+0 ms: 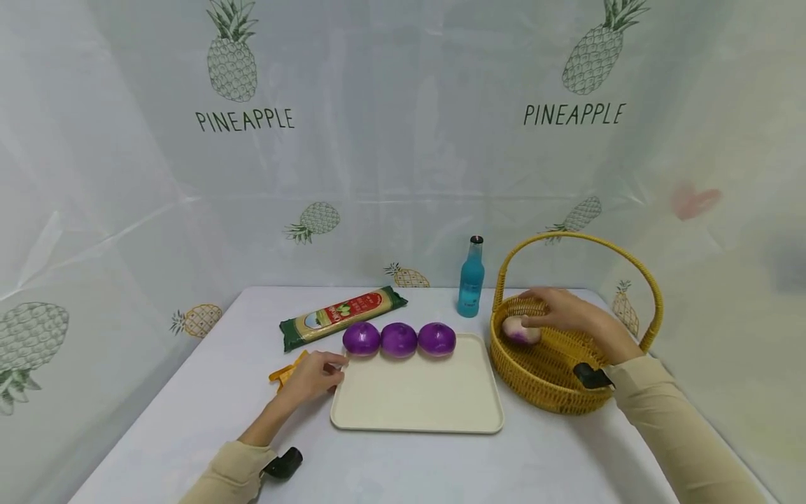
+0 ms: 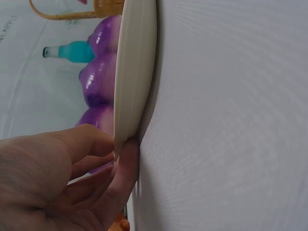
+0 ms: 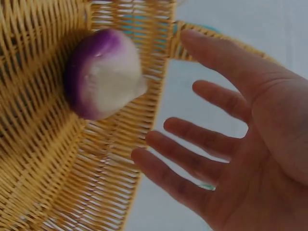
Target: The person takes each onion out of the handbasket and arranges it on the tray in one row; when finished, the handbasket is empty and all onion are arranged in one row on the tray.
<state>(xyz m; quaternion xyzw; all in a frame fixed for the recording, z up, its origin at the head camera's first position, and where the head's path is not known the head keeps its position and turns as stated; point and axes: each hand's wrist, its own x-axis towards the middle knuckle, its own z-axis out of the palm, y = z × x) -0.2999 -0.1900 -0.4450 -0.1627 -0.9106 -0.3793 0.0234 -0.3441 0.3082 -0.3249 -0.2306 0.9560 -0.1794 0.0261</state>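
At the left side of the cream tray (image 1: 415, 399), my left hand (image 1: 315, 378) pinches the rim, thumb above and fingers beneath in the left wrist view. Three glossy purple turnips (image 1: 399, 340) sit in a row along the tray's far edge. My right hand (image 1: 560, 309) hovers over the yellow wicker basket (image 1: 546, 400), fingers spread and holding nothing. Inside the basket, against its wall, lies a purple-and-white turnip (image 3: 107, 79). In the right wrist view a gap separates this turnip from my fingertips (image 3: 140, 156).
A green-ended pasta packet (image 1: 343, 315) lies slanted behind the tray on the left. A blue bottle (image 1: 470, 280) stands upright at the back, left of the basket. Partly hidden behind my left hand is an orange object (image 1: 282, 374). The basket's tall handle (image 1: 651, 287) arches over my right hand.
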